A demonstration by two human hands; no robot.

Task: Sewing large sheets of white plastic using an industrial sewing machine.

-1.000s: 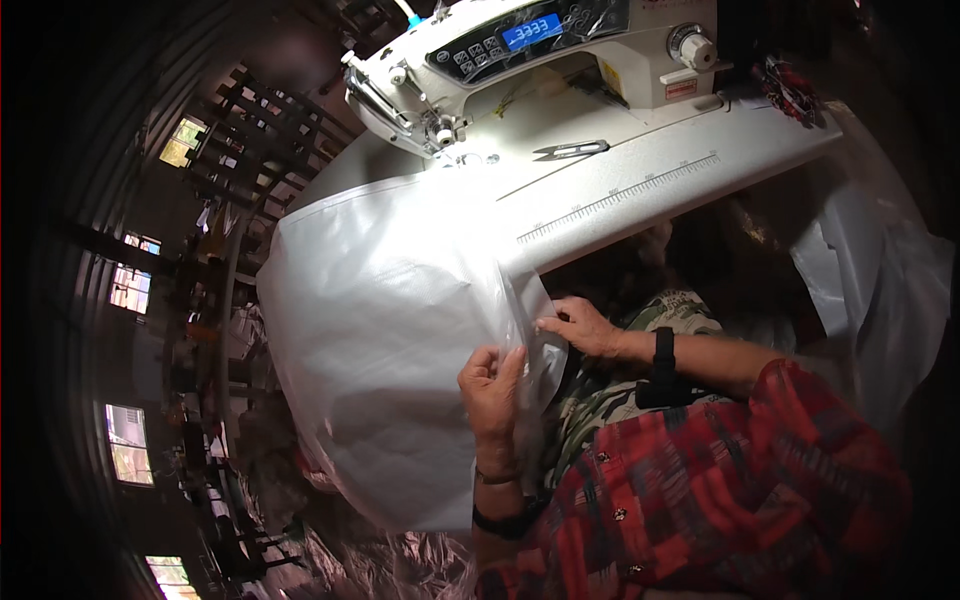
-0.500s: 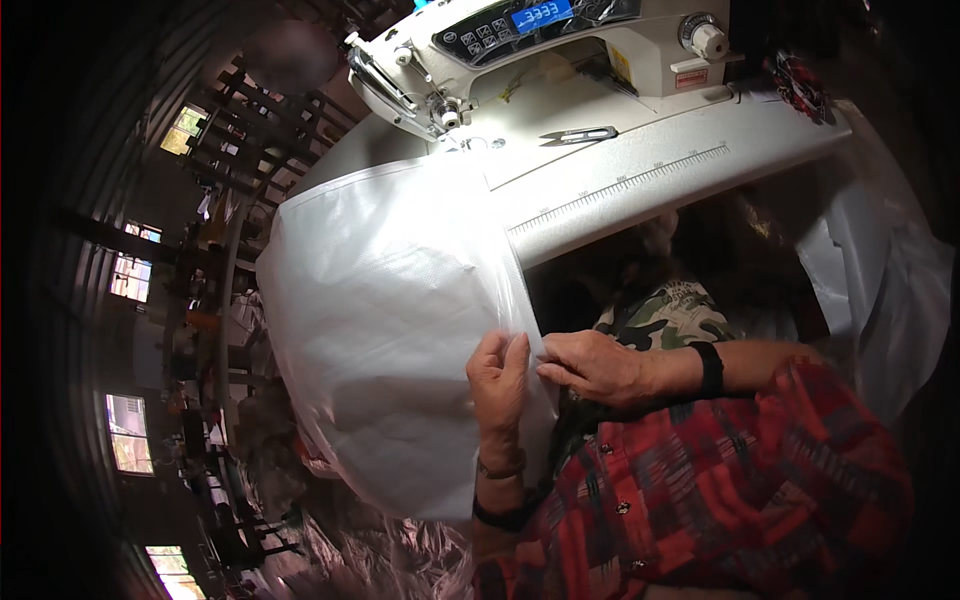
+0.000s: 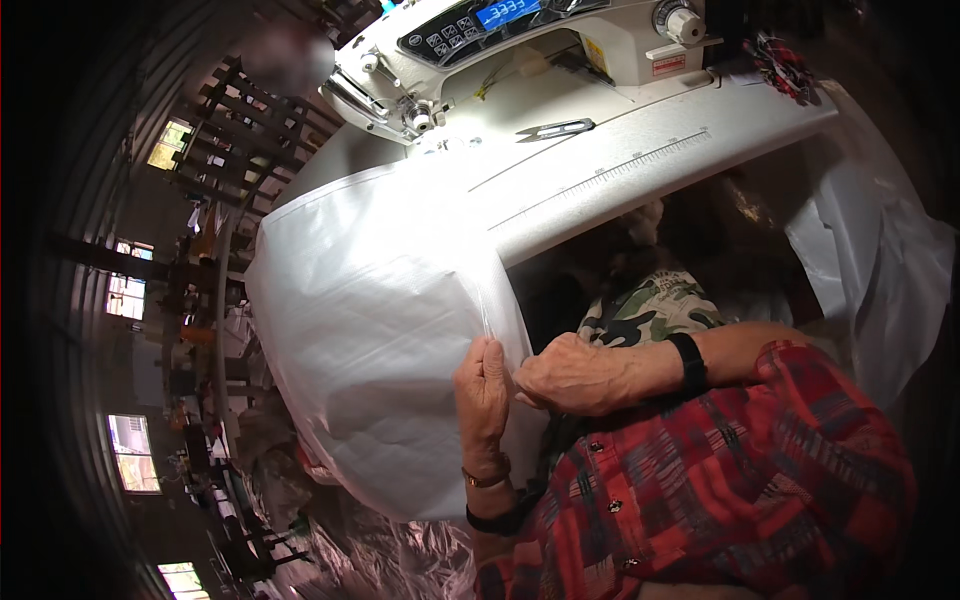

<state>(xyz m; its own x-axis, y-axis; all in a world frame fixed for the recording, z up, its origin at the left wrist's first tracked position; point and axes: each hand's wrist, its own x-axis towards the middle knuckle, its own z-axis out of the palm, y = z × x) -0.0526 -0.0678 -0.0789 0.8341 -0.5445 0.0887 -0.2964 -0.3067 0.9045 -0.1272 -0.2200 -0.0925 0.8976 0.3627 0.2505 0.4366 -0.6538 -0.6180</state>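
A large sheet of shiny white fabric (image 3: 350, 320) hangs over the near edge of the sewing table, its far end under the needle area of a white sewing machine (image 3: 620, 55). My left hand (image 3: 483, 390) pinches a fold near the fabric's right edge. Close beside it, my right hand (image 3: 575, 375) is closed on the same edge, fingers curled and partly hidden. The fabric is drawn into a taut crease between my hands and the machine.
Thread snips (image 3: 555, 130) lie on the white table (image 3: 640, 165) by a printed ruler. More pale sheeting (image 3: 880, 240) hangs off the right end. A dark checked cloth (image 3: 782, 68) sits beside the machine. Crumpled silvery material (image 3: 370, 560) lies low on the left.
The view has shifted slightly, so the machine sits further left and higher. My left thumb has closed down on the fold, and my right fingers have curled tighter at the edge.
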